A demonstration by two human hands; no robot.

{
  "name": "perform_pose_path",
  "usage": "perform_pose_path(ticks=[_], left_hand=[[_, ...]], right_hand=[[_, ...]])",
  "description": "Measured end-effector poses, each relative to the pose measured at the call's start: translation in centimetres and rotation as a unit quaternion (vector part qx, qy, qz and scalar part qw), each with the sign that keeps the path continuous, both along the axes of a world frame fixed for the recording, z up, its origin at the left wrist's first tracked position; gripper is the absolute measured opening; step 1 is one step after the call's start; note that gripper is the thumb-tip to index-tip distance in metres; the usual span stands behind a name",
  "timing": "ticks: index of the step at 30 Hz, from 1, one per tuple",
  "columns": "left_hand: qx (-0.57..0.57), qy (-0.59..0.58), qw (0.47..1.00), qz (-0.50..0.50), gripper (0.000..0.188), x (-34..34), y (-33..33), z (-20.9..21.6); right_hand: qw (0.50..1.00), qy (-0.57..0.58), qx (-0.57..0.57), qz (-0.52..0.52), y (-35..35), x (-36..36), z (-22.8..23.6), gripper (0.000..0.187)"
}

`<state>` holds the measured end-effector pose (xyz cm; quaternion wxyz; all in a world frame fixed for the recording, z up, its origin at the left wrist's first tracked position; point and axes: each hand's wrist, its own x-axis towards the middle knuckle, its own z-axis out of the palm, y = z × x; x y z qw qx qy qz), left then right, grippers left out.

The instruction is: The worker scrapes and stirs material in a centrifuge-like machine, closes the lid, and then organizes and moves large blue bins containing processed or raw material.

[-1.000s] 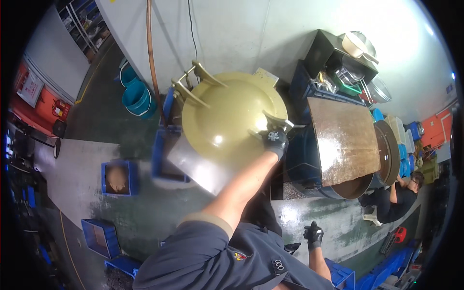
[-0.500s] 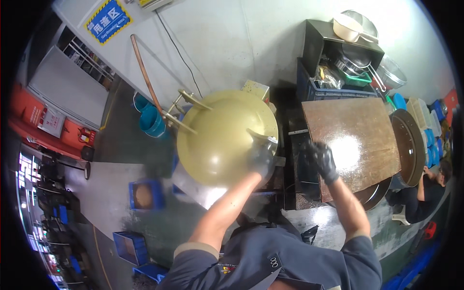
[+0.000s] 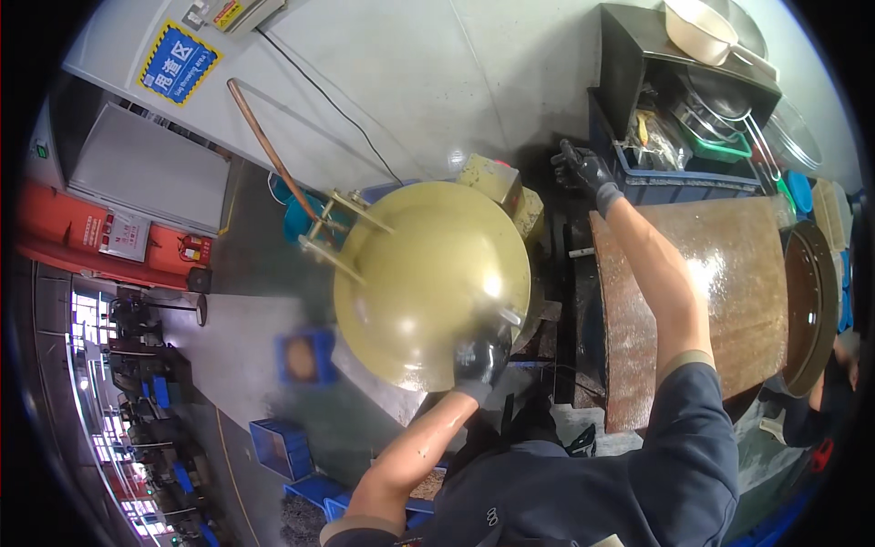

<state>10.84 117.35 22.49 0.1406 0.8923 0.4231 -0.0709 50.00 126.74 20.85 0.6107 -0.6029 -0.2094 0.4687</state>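
A large round yellow-olive domed lid point(image 3: 428, 264) fills the middle of the view, fixed at its left by metal hinge arms point(image 3: 342, 223). My left hand point(image 3: 483, 354), in a black glove, is closed at the lid's near right edge. A bit of a metal handle point(image 3: 509, 316) shows beside its fingers, which are partly blurred. My right hand point(image 3: 585, 170), also in a wet-looking black glove, is stretched far forward with its fingers apart. It is beyond the brown board and close to the blue crate point(image 3: 684, 185), with nothing visible in it.
A flat, wet brown board point(image 3: 693, 365) lies to the right, beside a large round brown vessel point(image 3: 807, 310). Pale boxes point(image 3: 492, 178) stand behind the lid. A long copper-coloured bar point(image 3: 269, 150) slants up at left. Sieves point(image 3: 715, 114) fill a dark shelf; blue bins point(image 3: 281, 448) sit lower left.
My right hand has moved forward from above the board's left edge toward the blue crate. My left hand stays at the lid's handle. The whole view has shifted.
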Motion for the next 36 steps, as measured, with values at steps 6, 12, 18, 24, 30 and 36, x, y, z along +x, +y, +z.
perform_pose_path(ticks=[6, 12, 18, 24, 30, 36], left_hand=[[0.059, -0.173, 0.981, -0.056, 0.025, -0.4, 0.3, -0.4], [0.011, -0.167, 0.985, -0.047, 0.034, -0.5, 0.9, 0.2], [0.101, -0.068, 0.983, -0.137, 0.034, 0.8, 0.6, 0.4], [0.041, -0.078, 0.994, -0.063, 0.024, 0.2, 0.9, 1.1], [0.042, -0.088, 0.993, -0.061, 0.027, -0.4, 1.0, 1.1], [0.048, -0.115, 0.989, -0.074, 0.025, -0.1, 0.7, 1.0]], right_hand=[[0.993, -0.026, -0.084, 0.078, 7.5, 4.4, -7.9, 0.047], [0.930, -0.300, -0.161, 0.136, 13.3, 0.9, -9.6, 0.040], [0.903, -0.348, -0.109, 0.228, 15.1, 1.8, -13.3, 0.039], [0.910, -0.316, -0.081, 0.257, 18.9, -1.3, -13.8, 0.039], [0.927, -0.256, -0.062, 0.268, 20.2, -1.6, -15.0, 0.040], [0.957, -0.236, -0.080, 0.148, 18.4, -1.0, -15.1, 0.024]])
